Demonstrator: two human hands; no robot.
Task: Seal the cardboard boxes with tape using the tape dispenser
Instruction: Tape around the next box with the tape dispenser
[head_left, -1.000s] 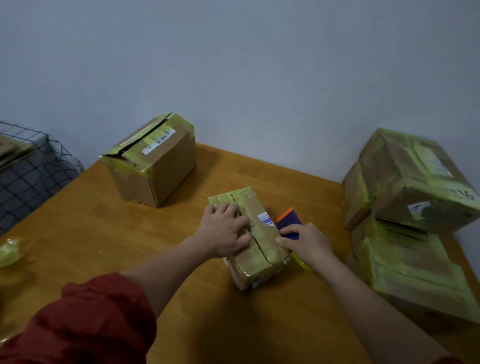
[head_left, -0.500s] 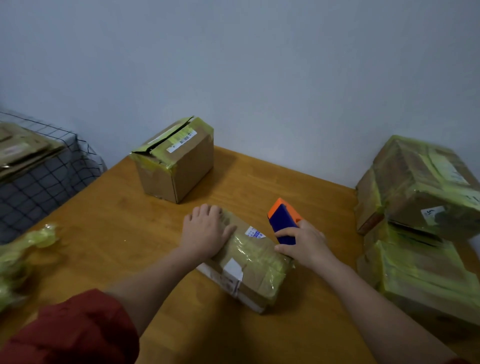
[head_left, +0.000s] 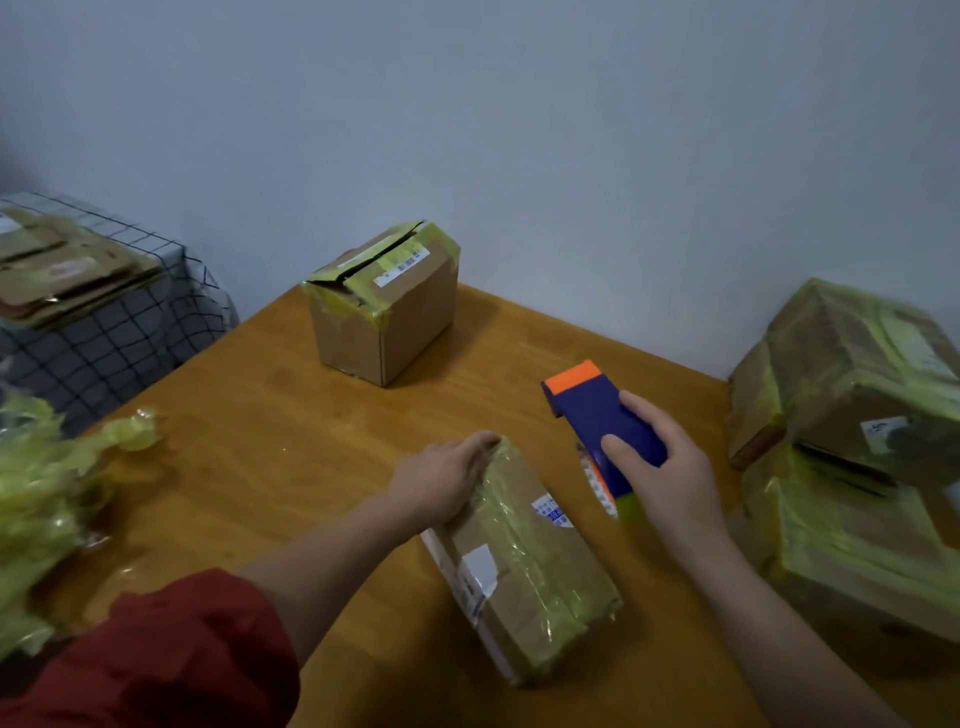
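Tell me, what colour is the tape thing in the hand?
The tape dispenser is dark blue with orange ends, seen in the head view.

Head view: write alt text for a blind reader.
A person's left hand steadies a small taped cardboard box on a wooden table while the right hand holds a blue-and-orange tape dispenser beside it. More taped boxes stand nearby.

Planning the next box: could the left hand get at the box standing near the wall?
Probably yes: bare table lies between the left hand and that box, though the hand must first leave the small box.
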